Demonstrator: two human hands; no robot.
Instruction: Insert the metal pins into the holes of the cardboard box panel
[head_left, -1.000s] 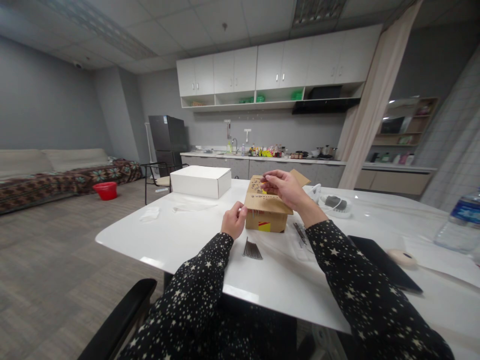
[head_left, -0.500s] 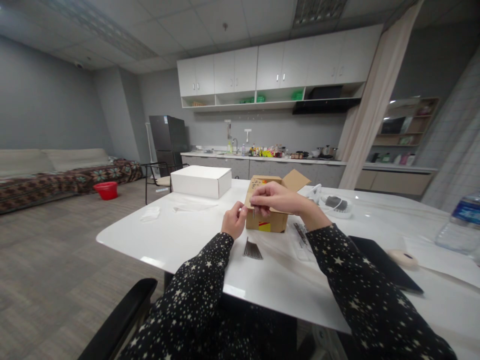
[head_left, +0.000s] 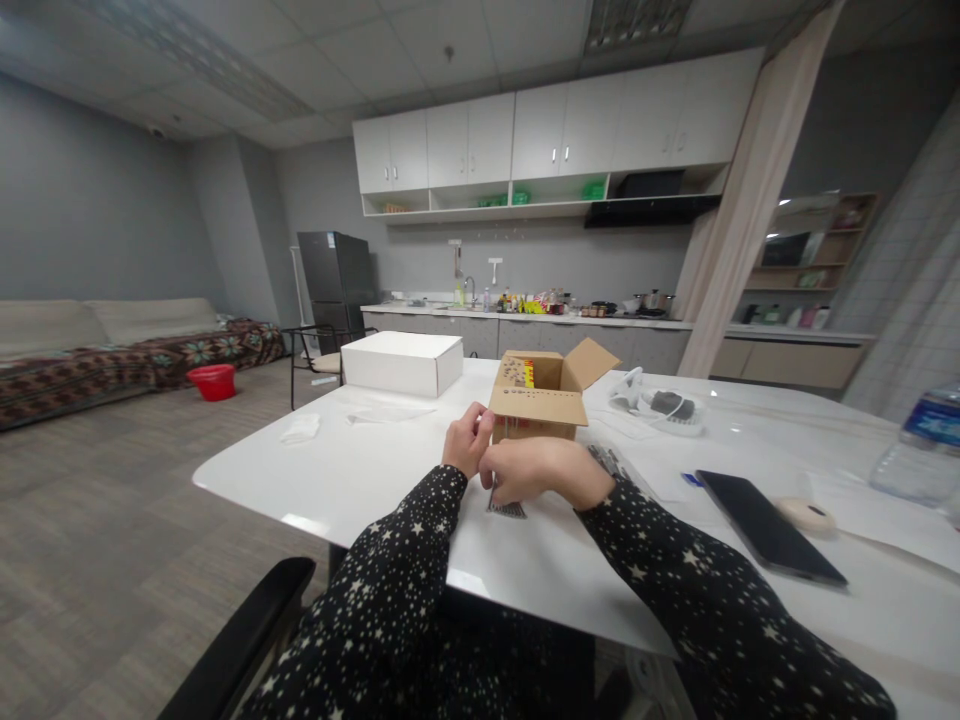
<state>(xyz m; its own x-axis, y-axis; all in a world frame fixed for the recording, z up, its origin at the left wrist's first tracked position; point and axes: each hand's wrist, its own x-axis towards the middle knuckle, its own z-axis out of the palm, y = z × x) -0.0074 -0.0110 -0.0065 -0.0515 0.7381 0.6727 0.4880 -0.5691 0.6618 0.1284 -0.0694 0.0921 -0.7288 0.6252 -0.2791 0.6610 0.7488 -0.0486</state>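
Observation:
An open cardboard box (head_left: 540,404) stands in front of me, its near flap folded outward. My left hand (head_left: 469,440) is closed at the flap's left corner, with thumb and fingers pinched there. Below the box, my right hand (head_left: 525,470) reaches down to the table with bent fingers pressed together. Its fingertips are at a fanned row of thin dark metal pins (head_left: 510,511), partly covered by the hand. What the right fingertips grip is hidden. Small dark holes or marks dot the box flaps, and a yellow and red label shows inside.
A white box (head_left: 405,362) sits behind on the left, near a crumpled tissue (head_left: 300,428). To the right are a white corded device (head_left: 671,408), a dark tablet (head_left: 769,525), a beige mouse (head_left: 805,515) and a water bottle (head_left: 921,450). A chair armrest (head_left: 244,630) is at lower left.
My right hand has dropped from above the box's near flap to the metal pins on the table. The left hand has stayed at the flap's corner.

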